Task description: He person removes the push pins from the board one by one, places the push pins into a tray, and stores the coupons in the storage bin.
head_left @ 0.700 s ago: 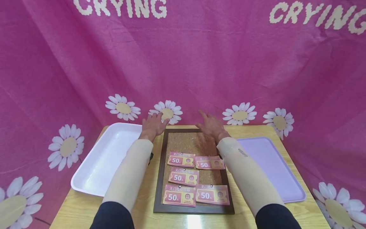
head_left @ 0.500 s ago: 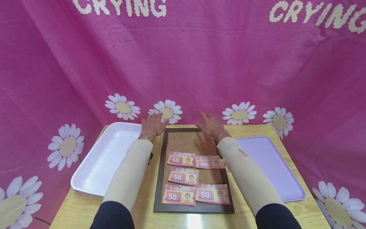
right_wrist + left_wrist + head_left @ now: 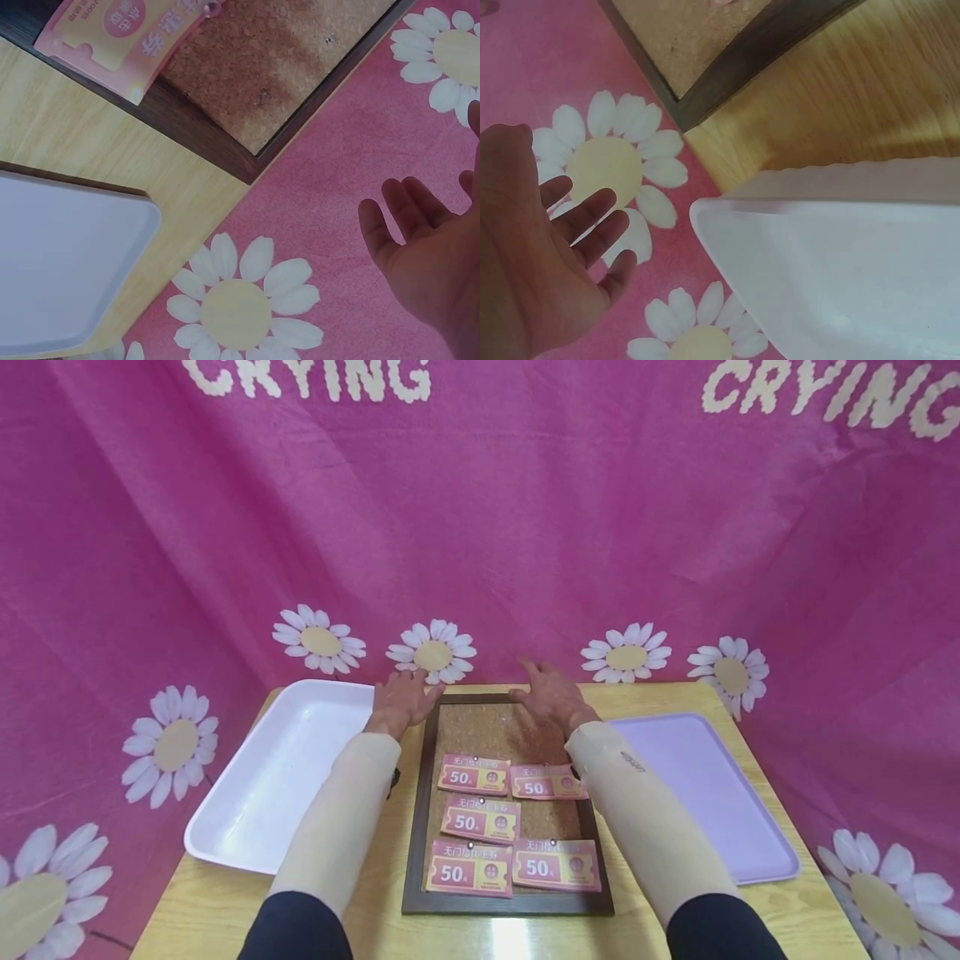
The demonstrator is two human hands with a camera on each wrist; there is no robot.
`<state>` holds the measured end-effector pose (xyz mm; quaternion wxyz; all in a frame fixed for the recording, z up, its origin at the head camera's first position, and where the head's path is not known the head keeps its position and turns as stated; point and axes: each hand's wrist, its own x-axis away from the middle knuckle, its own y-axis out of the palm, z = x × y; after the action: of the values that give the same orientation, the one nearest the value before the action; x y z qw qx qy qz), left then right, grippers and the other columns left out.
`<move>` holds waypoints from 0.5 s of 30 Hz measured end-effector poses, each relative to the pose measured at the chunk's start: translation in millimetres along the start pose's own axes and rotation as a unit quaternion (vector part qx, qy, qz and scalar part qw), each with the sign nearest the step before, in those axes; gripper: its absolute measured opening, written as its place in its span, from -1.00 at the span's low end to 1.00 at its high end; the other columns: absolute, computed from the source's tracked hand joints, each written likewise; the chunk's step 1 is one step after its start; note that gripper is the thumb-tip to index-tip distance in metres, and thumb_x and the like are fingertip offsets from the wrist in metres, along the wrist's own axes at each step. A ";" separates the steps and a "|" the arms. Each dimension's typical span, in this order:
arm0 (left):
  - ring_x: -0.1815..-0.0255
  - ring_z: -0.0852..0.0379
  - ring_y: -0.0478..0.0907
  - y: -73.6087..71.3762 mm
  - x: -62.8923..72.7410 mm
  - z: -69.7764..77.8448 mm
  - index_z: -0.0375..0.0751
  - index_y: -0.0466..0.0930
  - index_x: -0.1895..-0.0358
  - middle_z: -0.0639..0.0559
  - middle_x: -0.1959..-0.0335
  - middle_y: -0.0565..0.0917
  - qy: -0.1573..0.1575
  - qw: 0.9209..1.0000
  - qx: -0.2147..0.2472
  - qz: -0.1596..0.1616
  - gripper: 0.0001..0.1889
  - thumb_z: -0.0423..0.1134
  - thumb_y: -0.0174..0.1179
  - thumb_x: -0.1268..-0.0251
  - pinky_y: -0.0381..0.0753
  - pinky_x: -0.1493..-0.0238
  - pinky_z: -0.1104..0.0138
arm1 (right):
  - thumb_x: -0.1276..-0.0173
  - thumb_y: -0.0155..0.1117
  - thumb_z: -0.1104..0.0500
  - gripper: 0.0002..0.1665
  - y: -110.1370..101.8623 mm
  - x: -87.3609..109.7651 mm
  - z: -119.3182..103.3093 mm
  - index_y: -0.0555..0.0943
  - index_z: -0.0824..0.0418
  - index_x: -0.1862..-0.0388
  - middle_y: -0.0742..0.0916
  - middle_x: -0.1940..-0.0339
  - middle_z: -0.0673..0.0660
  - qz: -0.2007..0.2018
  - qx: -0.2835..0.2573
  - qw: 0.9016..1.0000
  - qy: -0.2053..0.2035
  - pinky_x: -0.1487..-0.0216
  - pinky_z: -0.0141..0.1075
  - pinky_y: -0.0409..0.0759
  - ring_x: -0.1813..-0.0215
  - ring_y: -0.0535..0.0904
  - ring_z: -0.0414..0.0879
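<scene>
Left hand (image 3: 402, 699): grip released, fingers spread, near the far left corner of the dark-framed rectangular cork board (image 3: 474, 728). Right hand (image 3: 553, 695): also released, fingers apart, near the far right corner. Both wrist views show the hands apart from the frame. Board lies flat between the hands and nearer the person. Five red-and-yellow rectangular paper coupons (image 3: 481, 819) marked 50 sit on it, closer to the person than either hand: three in the left-hand column, two in the right-hand one, small round pins at top edges. Deep white plastic tray (image 3: 277, 777) left of the left hand; shallow lilac tray (image 3: 690, 777) right of the right hand. All on a light wooden table (image 3: 390, 935); pink daisy-print cloth (image 3: 480, 527) beyond the fingertips.
</scene>
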<state>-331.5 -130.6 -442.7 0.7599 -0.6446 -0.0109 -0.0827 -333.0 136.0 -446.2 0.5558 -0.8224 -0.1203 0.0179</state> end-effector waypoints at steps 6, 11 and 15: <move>-0.50 -0.24 0.12 6.7 0.5 2.7 -0.06 0.11 -0.49 -0.21 -0.48 0.22 0.004 1.000 0.013 -0.020 -0.29 0.29 -0.31 -0.44 0.10 -0.41 -0.20 | -0.41 0.05 -0.22 -0.19 2.5 0.9 2.1 0.05 -0.11 -0.55 0.31 -0.46 0.28 0.001 -0.003 1.000 -0.013 -0.34 0.13 0.34 -0.43 0.30 0.23; -0.49 -0.22 0.16 13.3 1.9 5.5 -0.06 0.14 -0.48 -0.20 -0.47 0.26 0.008 0.999 0.023 -0.027 -0.30 0.29 -0.29 -0.45 0.08 -0.41 -0.21 | -0.41 0.06 -0.20 -0.20 5.9 2.8 3.2 0.04 -0.14 -0.55 0.31 -0.46 0.26 -0.007 -0.018 1.000 -0.015 -0.36 0.11 0.33 -0.43 0.31 0.20; -0.45 -0.22 0.22 20.4 4.9 5.3 -0.08 0.21 -0.43 -0.23 -0.40 0.35 0.008 0.999 0.031 -0.037 -0.33 0.28 -0.25 -0.44 0.09 -0.42 -0.20 | -0.41 0.09 -0.17 -0.19 10.2 9.0 0.4 0.02 -0.20 -0.55 0.27 -0.50 0.23 -0.021 -0.053 0.998 0.001 -0.39 0.15 0.28 -0.47 0.26 0.20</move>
<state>-323.3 -122.8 -461.1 0.7763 -0.6189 -0.0311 -0.1152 -322.5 134.7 -454.8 0.5117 -0.8480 -0.1379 -0.0010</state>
